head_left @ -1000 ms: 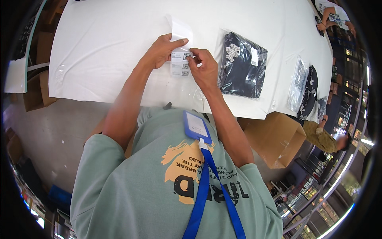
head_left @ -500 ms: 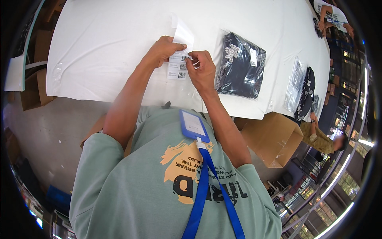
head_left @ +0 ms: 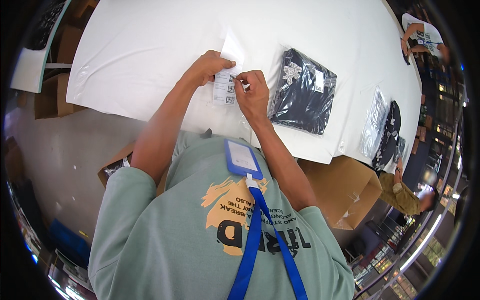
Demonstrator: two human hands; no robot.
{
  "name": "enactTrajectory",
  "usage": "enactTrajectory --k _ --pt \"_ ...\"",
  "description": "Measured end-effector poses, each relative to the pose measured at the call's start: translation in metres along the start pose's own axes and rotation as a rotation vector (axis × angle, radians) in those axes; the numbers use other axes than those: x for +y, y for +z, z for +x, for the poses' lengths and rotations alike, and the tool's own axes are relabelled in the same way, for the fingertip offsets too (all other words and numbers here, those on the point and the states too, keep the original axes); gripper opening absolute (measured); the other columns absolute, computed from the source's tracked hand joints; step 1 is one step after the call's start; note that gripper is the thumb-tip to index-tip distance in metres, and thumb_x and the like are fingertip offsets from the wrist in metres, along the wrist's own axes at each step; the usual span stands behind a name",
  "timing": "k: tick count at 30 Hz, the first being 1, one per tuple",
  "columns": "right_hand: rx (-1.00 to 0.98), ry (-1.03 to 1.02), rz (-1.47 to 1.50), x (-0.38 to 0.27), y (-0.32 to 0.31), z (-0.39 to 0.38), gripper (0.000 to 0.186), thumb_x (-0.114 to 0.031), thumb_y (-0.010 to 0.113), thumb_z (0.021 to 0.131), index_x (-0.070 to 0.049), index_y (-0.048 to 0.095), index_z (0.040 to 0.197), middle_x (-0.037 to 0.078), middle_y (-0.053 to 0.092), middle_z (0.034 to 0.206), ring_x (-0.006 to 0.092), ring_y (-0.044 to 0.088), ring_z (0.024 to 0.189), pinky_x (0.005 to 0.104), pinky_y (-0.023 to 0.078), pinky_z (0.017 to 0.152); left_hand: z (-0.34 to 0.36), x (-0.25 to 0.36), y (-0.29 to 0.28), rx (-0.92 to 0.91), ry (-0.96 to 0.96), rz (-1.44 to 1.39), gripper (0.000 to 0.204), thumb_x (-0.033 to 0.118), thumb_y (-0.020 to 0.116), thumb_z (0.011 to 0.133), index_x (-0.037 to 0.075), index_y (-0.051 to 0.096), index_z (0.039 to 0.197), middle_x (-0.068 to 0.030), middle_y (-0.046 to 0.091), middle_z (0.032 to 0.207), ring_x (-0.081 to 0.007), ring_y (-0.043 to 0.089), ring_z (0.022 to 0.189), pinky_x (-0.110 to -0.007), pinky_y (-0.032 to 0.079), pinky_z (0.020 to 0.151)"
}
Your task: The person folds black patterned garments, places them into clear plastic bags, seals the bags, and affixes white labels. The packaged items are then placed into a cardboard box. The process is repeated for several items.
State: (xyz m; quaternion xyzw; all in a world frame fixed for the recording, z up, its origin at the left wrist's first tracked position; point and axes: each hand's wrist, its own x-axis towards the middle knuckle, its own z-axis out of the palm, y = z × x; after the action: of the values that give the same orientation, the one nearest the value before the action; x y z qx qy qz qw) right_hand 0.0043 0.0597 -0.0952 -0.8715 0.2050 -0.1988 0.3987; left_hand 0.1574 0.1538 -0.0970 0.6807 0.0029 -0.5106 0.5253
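Note:
My left hand [head_left: 209, 68] is closed on a strip of white stickers [head_left: 223, 95], its thumb pressing on the top side. Below the thumb the strip shows several printed labels with small square codes; above it, the blank white part stands up and away from me. My right hand [head_left: 254, 95] is closed in a pinch, thumb and forefinger at the strip's right edge beside the upper code. Whether a label corner has come loose between those fingertips is too small to tell. Right of this hand, a folded dark garment in a clear plastic bag [head_left: 305, 92] lies on the table, with a white label on it.
The white-covered table [head_left: 150, 45] spreads out before me. Farther right lie more clear bags [head_left: 374, 120] and a dark patterned garment [head_left: 389, 132], where another person [head_left: 407, 195] works. An open cardboard box [head_left: 340, 190] stands below the near edge. A second person [head_left: 425, 37] is at the far right.
My right fingertips have slid slightly toward me along the strip's right edge. The left hand keeps its hold on the strip. The whole view has shifted a little.

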Motion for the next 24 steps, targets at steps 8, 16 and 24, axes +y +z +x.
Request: enactTrajectory --k 8,16,24 --pt "-0.172 -0.258 0.212 -0.008 -0.055 -0.031 0.016 -0.001 0.073 0.077 -0.006 0.065 0.09 0.011 0.065 0.095 0.03 0.064 0.091 0.0367 0.053 0.077 0.014 -0.002 -0.006 0.022 0.16 0.105 0.042 0.025 0.075 0.088 -0.005 0.064 0.116 -0.0115 0.07 0.104 -0.0199 0.069 0.09 -0.036 0.059 0.073" --pt "0.187 0.393 0.375 0.11 -0.224 -0.09 0.021 0.004 0.068 0.089 -0.004 0.063 0.108 0.001 0.063 0.093 0.007 0.06 0.084 0.0211 0.05 0.073 -0.009 -0.029 0.024 0.895 0.566 0.506 0.073 0.039 0.076 0.088 0.001 0.047 0.143 -0.0217 0.061 0.132 -0.0336 0.064 0.114 -0.042 0.051 0.097" --pt "0.129 0.624 0.354 0.2 -0.344 -0.111 0.028 -0.008 0.06 0.092 -0.004 0.059 0.12 0.002 0.061 0.097 0.0093 0.059 0.087 0.0266 0.052 0.073 -0.05 -0.077 0.11 0.966 0.799 0.548 0.059 0.012 0.071 0.087 -0.002 0.048 0.139 -0.0199 0.055 0.134 -0.0323 0.057 0.116 -0.042 0.047 0.1"
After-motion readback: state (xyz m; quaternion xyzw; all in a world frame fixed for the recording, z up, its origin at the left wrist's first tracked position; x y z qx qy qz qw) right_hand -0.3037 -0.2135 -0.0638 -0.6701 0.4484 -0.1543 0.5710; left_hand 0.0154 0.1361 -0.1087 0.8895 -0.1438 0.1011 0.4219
